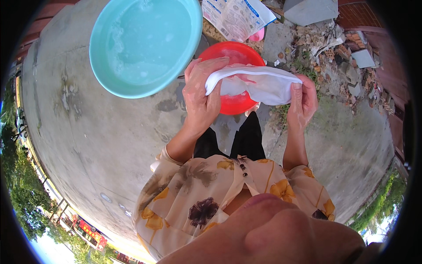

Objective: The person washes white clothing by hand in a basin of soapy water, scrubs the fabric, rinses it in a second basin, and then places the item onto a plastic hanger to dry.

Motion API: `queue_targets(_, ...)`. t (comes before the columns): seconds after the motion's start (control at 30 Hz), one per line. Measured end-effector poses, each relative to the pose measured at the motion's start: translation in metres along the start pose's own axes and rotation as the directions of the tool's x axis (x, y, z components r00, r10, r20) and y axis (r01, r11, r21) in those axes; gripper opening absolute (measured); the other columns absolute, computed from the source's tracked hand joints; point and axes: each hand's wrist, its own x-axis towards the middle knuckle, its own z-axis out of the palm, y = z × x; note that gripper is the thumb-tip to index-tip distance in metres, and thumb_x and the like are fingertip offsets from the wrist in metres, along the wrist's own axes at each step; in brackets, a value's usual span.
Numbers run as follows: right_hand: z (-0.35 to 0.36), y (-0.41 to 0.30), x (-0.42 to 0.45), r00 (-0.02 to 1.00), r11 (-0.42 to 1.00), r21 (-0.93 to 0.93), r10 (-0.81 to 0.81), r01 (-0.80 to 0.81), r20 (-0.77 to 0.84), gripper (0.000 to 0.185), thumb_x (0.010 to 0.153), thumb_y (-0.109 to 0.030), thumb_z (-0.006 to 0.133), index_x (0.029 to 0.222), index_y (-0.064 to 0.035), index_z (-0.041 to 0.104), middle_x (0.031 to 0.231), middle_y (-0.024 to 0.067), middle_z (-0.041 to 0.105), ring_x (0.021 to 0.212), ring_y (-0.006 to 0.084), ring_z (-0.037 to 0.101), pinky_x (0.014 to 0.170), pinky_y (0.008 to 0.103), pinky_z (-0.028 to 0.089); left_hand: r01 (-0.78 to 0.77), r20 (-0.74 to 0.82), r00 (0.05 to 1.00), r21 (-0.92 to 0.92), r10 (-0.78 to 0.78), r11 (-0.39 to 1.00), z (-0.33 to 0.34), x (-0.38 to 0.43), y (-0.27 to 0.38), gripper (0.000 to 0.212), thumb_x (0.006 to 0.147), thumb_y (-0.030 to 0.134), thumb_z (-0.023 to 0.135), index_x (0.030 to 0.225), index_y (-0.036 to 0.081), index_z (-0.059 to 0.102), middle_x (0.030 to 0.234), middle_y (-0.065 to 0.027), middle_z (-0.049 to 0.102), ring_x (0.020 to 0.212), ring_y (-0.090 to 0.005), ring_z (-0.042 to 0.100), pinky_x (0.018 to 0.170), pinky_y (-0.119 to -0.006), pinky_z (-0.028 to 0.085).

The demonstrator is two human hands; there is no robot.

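Observation:
A wet white cloth garment (pixel 272 87) with a thick hemmed band is stretched between my two hands. My left hand (pixel 201 90) grips one end of the band, thumb below and fingers folded over the top. At the other end, my right hand (pixel 303 100) pinches the cloth between thumb and fingers. Directly beneath the garment stands a red plastic basin (pixel 234 108), with whitish suds showing inside; the cloth hides part of it. Both hands look wet. To the left of the red basin is a larger turquoise basin (pixel 99 56), holding cloudy, sudsy water.
Beyond the red basin lies a printed plastic packet (pixel 230 19) bearing writing, beside a pink object (pixel 257 35). Broken bricks and rubble (pixel 346 69) cover the ground at the upper right, near a grey block (pixel 310 11). Concrete paving (pixel 108 132) surrounds my feet.

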Motion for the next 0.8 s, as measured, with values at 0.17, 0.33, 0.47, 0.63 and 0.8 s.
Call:
queue_targets(0.17,0.026,0.081,-0.002,0.991,0.985,-0.135,0.119,-0.11,0.062,0.023,0.101,-0.021,0.057,0.113,-0.0022,0.063,0.092,0.0009,0.063,0.082,0.0075,0.054,0.073,0.023,0.045,0.255,0.037,0.967,-0.137,-0.252,0.957,0.041,-0.039,-0.05,0.03,0.092,-0.004,0.052,0.12,-0.002,0.062,0.121,-0.0176,0.065,0.115,-0.0318,0.061,0.102,-0.037,0.044)
queue_targets(0.33,0.074,0.236,-0.029,0.931,0.889,-0.42,0.296,-0.185,0.216,0.026,0.1,-0.027,0.054,0.11,-0.0034,0.057,0.09,0.0199,0.066,0.082,0.039,0.065,0.071,0.0433,0.05,0.413,0.147,0.893,0.113,-0.427,0.904,0.122,-0.127,-0.187,0.045,0.087,0.004,0.058,0.132,0.005,0.056,0.132,-0.0199,0.059,0.126,-0.0369,0.053,0.105,-0.044,0.041)
queue_targets(0.47,0.11,0.334,-0.049,0.911,0.795,-0.601,0.305,-0.083,0.278,0.027,0.097,-0.023,0.052,0.118,-0.0068,0.056,0.099,0.0229,0.067,0.091,0.046,0.063,0.078,0.0519,0.051,0.323,0.337,0.776,0.514,-0.534,0.794,0.181,-0.159,-0.223,0.055,0.091,0.019,0.054,0.144,0.009,0.044,0.153,-0.0162,0.038,0.14,-0.0394,0.035,0.113,-0.049,0.031)
queue_targets(0.63,0.13,0.384,-0.052,0.731,0.531,-0.829,0.634,-0.173,0.254,0.044,0.092,-0.027,0.058,0.132,-0.0083,0.053,0.115,0.0222,0.065,0.108,0.0428,0.062,0.091,0.0478,0.05,0.416,0.377,0.601,0.604,-0.704,0.679,0.199,-0.172,-0.278,0.045,0.094,0.026,0.052,0.135,0.011,0.055,0.139,-0.0177,0.054,0.126,-0.0427,0.051,0.105,-0.053,0.04)
queue_targets(0.8,0.13,0.377,-0.029,0.697,0.657,-0.748,0.581,-0.097,0.421,0.044,0.091,-0.036,0.061,0.125,-0.0075,0.062,0.119,0.0187,0.067,0.112,0.0353,0.063,0.091,0.0432,0.051,0.405,0.524,0.37,0.652,-0.767,0.641,0.19,-0.193,-0.337,0.039,0.097,0.031,0.048,0.126,0.008,0.062,0.119,-0.0252,0.064,0.112,-0.0428,0.061,0.096,-0.05,0.048)
